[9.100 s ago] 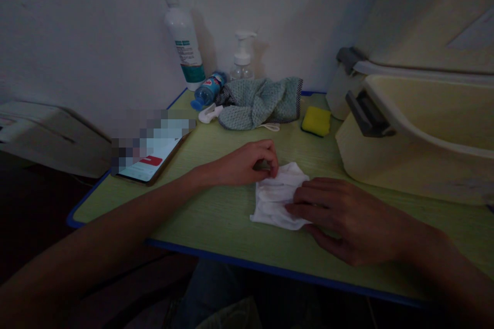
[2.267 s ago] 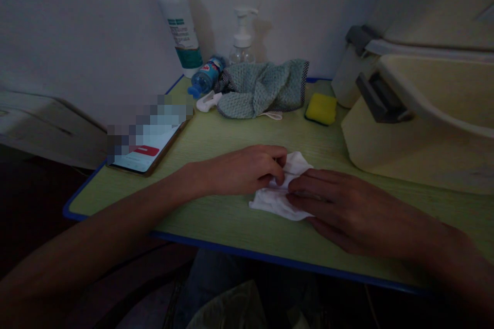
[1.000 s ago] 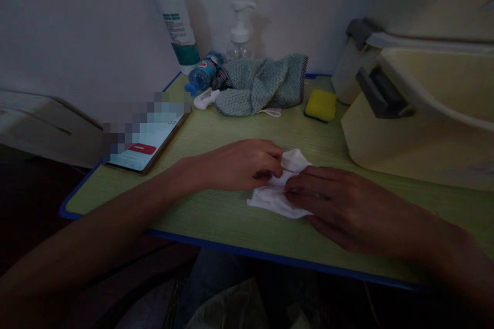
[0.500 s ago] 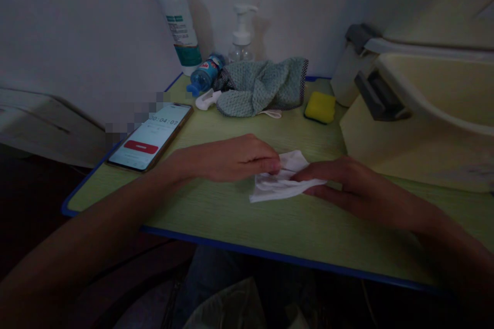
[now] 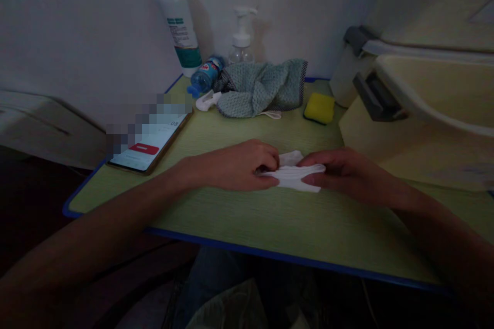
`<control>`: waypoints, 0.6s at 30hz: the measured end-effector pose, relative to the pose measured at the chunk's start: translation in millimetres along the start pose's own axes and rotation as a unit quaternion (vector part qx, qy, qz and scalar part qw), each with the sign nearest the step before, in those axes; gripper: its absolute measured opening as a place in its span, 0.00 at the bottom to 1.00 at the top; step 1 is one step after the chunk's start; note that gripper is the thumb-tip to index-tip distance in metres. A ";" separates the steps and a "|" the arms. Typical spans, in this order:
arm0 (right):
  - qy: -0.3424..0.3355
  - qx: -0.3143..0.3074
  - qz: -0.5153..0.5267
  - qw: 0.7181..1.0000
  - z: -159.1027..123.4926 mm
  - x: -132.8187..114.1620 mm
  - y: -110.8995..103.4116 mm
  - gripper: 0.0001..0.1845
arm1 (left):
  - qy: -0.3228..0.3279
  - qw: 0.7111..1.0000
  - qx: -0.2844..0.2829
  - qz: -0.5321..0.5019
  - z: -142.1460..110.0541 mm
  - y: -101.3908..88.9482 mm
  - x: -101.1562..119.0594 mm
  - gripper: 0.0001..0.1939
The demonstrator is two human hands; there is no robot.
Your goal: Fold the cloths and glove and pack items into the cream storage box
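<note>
Between my two hands, low over the light green table (image 5: 231, 216), is a white folded tissue (image 5: 295, 179) with several layers gathered into a pleated edge. My left hand (image 5: 247, 164) pinches its left end, fingers curled above and thumb below. At the right end, my right hand (image 5: 343, 172) grips it between the thumb in front and the fingers behind. A corner of the tissue sticks up behind the folds, and another part hangs toward me. Parts of both ends are hidden by my fingers.
A phone (image 5: 154, 139) lies at the left edge. Toward the wall are a tall white bottle (image 5: 177, 25), a blue bottle (image 5: 206, 76) on its side, a pump bottle (image 5: 241, 41), a grey-green cloth (image 5: 262, 87) and a yellow sponge (image 5: 319, 108). A cream bin (image 5: 370, 149) stands right.
My left fingers have curled around the tissue's left end, and my right hand has shifted up slightly. The tissue is now gathered into a narrower, pleated strip.
</note>
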State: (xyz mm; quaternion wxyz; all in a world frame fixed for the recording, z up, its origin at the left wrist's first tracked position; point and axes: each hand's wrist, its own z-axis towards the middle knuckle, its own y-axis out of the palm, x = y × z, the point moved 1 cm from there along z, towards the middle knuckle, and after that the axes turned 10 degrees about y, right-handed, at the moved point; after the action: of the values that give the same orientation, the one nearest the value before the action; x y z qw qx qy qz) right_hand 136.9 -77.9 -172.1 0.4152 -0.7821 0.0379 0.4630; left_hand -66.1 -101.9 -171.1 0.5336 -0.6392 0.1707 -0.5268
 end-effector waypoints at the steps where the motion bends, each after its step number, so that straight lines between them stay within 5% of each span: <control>1: 0.006 0.002 0.018 1.000 0.9 0.3 0.1 0.14 | -0.007 1.000 -0.002 -0.006 0.2 -0.5 0.0 0.11; 10: 0.056 0.100 0.043 0.992 6.1 5.7 0.5 0.13 | -0.087 0.995 0.031 -0.043 -0.5 -3.6 -2.4 0.09; 18: 0.027 0.144 -0.030 0.989 11.1 2.4 -0.9 0.08 | -0.139 0.972 0.098 -0.164 1.3 -1.8 -6.2 0.08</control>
State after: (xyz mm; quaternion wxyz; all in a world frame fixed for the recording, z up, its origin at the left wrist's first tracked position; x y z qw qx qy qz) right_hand 130.9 -68.9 -175.9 0.5361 -0.7274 0.0916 0.4184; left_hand -68.0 -95.7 -172.4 0.5187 -0.6699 -0.0643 -0.5273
